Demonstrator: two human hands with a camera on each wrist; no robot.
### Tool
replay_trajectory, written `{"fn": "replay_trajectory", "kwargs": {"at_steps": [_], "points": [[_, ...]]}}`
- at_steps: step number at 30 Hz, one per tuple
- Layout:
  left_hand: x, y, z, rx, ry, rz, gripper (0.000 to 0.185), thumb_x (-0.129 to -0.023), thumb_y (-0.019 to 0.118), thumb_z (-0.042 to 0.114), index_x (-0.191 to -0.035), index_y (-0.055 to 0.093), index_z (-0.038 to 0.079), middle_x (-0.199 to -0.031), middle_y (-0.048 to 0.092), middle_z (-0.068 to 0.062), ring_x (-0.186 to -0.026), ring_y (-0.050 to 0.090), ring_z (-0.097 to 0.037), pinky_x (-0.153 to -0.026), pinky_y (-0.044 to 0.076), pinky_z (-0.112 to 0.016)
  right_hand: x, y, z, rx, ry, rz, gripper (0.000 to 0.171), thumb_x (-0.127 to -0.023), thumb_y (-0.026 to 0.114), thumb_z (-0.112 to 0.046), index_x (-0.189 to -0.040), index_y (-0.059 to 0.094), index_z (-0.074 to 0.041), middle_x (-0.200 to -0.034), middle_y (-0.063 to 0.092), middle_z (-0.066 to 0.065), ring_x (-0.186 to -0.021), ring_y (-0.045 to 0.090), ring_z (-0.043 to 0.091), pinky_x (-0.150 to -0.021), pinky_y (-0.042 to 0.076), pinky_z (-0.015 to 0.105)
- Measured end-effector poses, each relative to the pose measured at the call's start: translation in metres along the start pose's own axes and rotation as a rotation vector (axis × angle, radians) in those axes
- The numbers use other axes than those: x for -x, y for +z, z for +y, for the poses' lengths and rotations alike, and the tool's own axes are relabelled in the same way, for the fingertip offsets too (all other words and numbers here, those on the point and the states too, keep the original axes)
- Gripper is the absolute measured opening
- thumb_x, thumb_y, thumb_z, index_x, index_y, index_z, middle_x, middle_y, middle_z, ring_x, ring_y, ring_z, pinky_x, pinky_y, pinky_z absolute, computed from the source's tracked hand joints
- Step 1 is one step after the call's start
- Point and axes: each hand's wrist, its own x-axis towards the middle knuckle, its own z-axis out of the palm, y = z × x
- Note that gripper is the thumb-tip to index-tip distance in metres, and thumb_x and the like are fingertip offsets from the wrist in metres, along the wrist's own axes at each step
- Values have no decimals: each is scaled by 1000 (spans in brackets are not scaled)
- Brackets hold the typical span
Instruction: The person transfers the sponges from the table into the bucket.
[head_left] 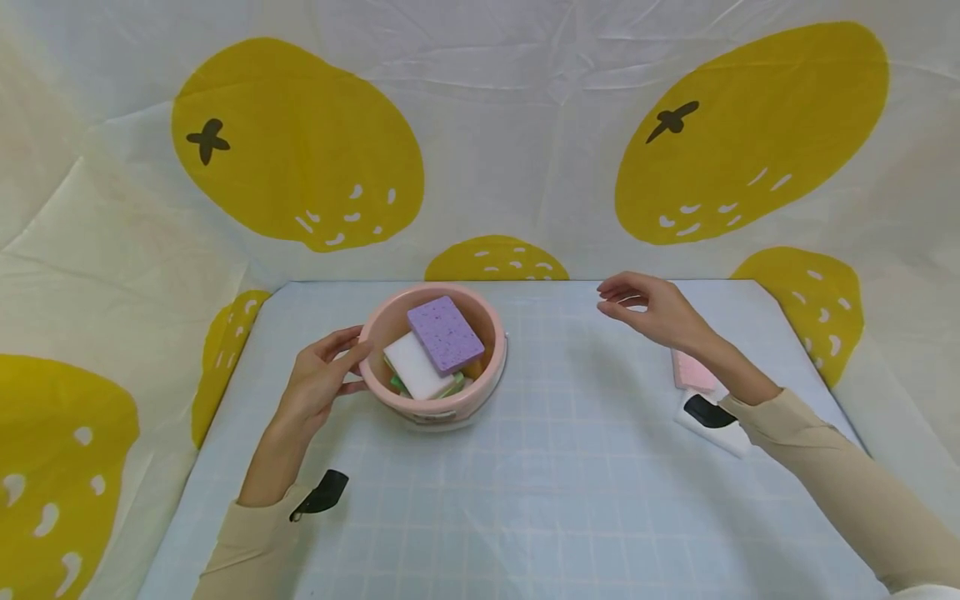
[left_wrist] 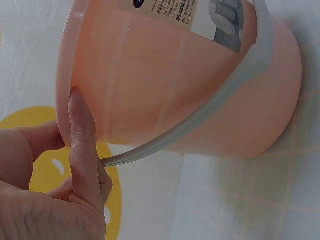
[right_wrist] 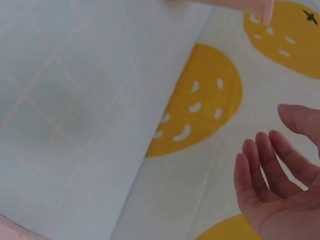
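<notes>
A pink bucket (head_left: 491,387) stands on the left half of the table, with several sponges inside. On top lies a purple sponge (head_left: 446,333), which partly covers a white sponge (head_left: 420,367); green and orange-brown bits below are mostly hidden. My left hand (head_left: 322,371) pinches the bucket's rim from the left. The left wrist view shows the left hand's thumb at the rim and a finger along the outer wall, near the pale grey handle (left_wrist: 200,112). My right hand (head_left: 656,312) hovers over the table's far right part, fingers loosely bent, holding nothing.
Under my right forearm lie a pink sponge (head_left: 692,372) and a white flat block (head_left: 712,432), partly hidden by the wrist. The table has a light blue checked cover (head_left: 540,500). A lemon-print cloth (head_left: 517,167) hangs behind it and at both sides.
</notes>
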Motion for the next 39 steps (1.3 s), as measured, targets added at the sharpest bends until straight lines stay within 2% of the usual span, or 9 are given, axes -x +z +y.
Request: {"fn": "replay_trajectory", "kwargs": {"at_steps": [2,5,19,31,35,39], "points": [[0,0,0,3,-1,0,57,-101,68,28,-150,50,6,-134,50,-10,-82,60,-7,-71,63,-25,5,-2,6,6,1,11,29,-100,70,-20,-123,67,-4,-116,70,10,-105,64,24,-92,50,11],[0,0,0,9,0,-4,57,-101,68,28,-150,50,6,-134,50,-10,-82,60,-7,-71,63,-26,12,-4,13,9,16,32,28,-100,70,-20,-123,67,-4,-116,70,11,-104,64,24,-89,47,6],[-1,0,-1,-1,-7,12,55,-101,68,28,-149,51,7,-132,51,-8,-83,60,-8,-72,63,-26,43,-10,51,22,153,98,37,-101,69,-26,-128,64,-1,-118,69,17,-97,59,3,-82,45,1],[-1,-1,-1,15,3,-2,56,-101,68,26,-150,50,6,-135,50,-11,-83,60,-7,-70,63,-26,66,-11,86,3,192,164,38,-101,68,-22,-130,62,2,-118,66,23,-94,53,-12,-81,43,-1],[-1,-1,-1,19,3,4,55,-101,68,26,-150,50,5,-134,51,-11,-82,60,-7,-70,63,-25,73,-10,97,35,226,173,43,-102,67,-25,-133,59,3,-120,65,25,-94,54,-5,-79,41,-2],[-1,0,-1,32,0,2,54,-101,68,25,-148,51,4,-132,52,-11,-81,59,-8,-70,63,-26,80,-9,106,58,272,186,46,-103,65,-28,-135,58,4,-123,64,27,-102,61,22,-76,39,-3]]}}
